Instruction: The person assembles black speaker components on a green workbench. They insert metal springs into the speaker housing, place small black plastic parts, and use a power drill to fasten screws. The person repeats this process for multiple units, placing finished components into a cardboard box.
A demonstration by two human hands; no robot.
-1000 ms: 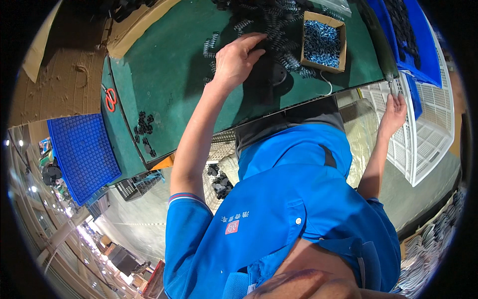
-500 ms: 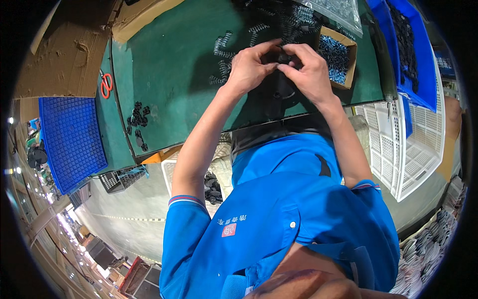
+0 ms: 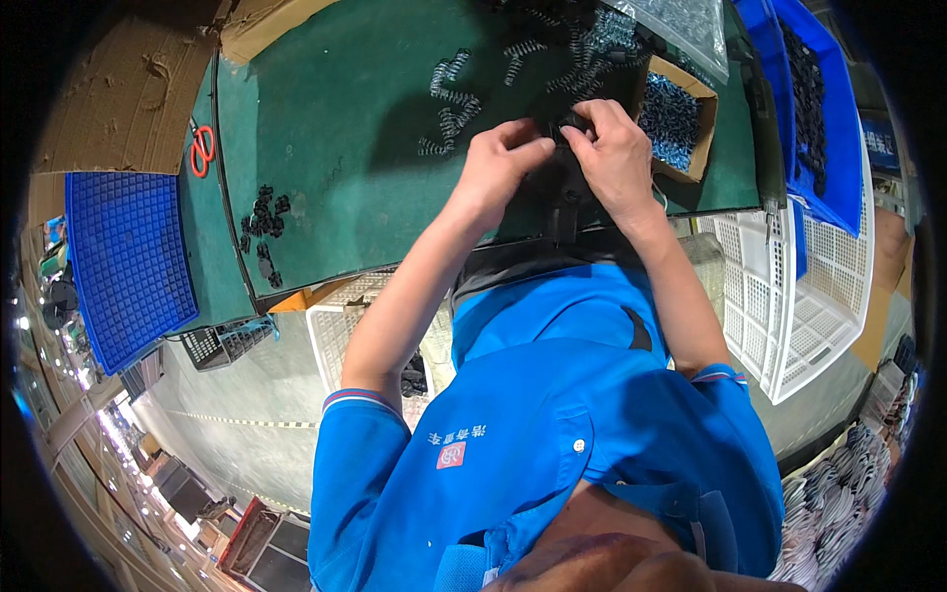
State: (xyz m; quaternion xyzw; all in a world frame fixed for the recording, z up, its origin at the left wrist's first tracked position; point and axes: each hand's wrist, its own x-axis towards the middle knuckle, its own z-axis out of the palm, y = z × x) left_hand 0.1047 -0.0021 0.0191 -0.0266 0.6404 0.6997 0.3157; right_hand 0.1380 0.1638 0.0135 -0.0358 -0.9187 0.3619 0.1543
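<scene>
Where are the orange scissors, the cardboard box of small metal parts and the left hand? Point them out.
orange scissors [image 3: 202, 148], head view, on the handles.
cardboard box [image 3: 702, 91], head view, on its near wall.
left hand [image 3: 498, 168], head view, on the back of the hand.

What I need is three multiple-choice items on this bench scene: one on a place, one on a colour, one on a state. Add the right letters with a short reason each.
1. Where do the scissors lie?
A. On the left part of the green mat
B. Inside the cardboard box
C. In the white crate

2. What colour is the gridded tray at far left?
A. White
B. Blue
C. Green

3. How are the left hand and right hand placed?
A. Both hanging off the bench
B. One on the bench, one at the crate
C. Close together on a small dark part

Answers:
1 A, the red handles rest near the mat's left edge.
2 B, its grid surface is plainly blue.
3 C, both sets of fingertips meet at the dark part over the mat.
</scene>
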